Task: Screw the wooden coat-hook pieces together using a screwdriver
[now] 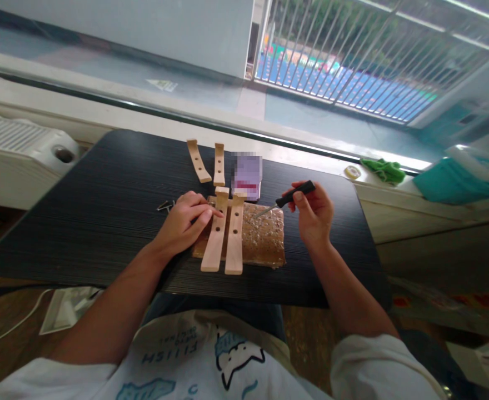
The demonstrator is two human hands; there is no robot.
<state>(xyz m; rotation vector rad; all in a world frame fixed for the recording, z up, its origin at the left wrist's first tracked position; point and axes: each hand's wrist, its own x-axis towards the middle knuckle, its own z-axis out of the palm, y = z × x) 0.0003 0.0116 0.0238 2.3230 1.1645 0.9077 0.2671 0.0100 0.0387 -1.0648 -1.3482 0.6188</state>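
My right hand (pixel 317 214) is closed around the black handle of a screwdriver (pixel 292 195). Its thin metal shaft slants down to the left over a brown, plastic-wrapped cardboard slab (pixel 265 236). Two pale wooden pieces lie side by side across the slab, each with two dark holes: a left wooden piece (pixel 213 253) and a right wooden piece (pixel 234 255). My left hand (pixel 186 219) rests beside the left piece, fingers stretched over its edge. One fingertip touches the wood near the upper hole.
Two more wooden pieces, one curved (pixel 197 161) and one straighter (pixel 219 165), lie farther back on the black table (pixel 90 205). Nearby is a purple phone-like object (pixel 248 172), partly blurred. Small metal parts (pixel 166 206) sit left of my left hand. A green cloth (pixel 384 170) lies on the sill.
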